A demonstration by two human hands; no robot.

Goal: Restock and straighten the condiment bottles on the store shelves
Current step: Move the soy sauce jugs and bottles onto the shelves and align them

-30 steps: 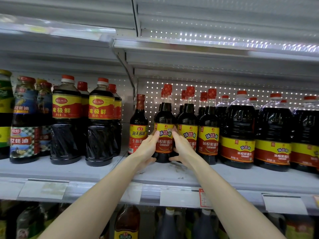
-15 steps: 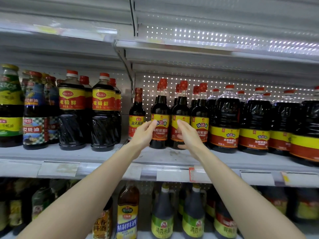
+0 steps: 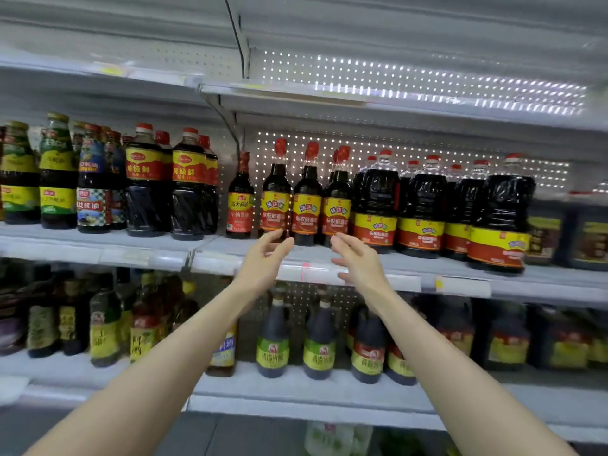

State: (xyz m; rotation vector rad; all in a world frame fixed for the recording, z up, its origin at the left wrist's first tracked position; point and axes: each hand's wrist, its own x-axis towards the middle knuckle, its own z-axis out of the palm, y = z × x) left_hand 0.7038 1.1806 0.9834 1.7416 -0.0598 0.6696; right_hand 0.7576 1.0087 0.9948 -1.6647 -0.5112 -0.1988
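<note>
While left grip [image 3: 263, 261] and right grip [image 3: 360, 263] hang wide, empty, before the bottles [image 3: 306, 199], left jugs [image 3: 144, 179] read 味极鲜; lower-shelf labels [image 3: 273, 348] blur.

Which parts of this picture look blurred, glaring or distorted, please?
Head view: dark bottles on the lower left shelf are blurred; bright glare dots speckle the white perforated back panel; the white shelf edge bows from wide-angle distortion; left hand and right hand look sharp.
</note>
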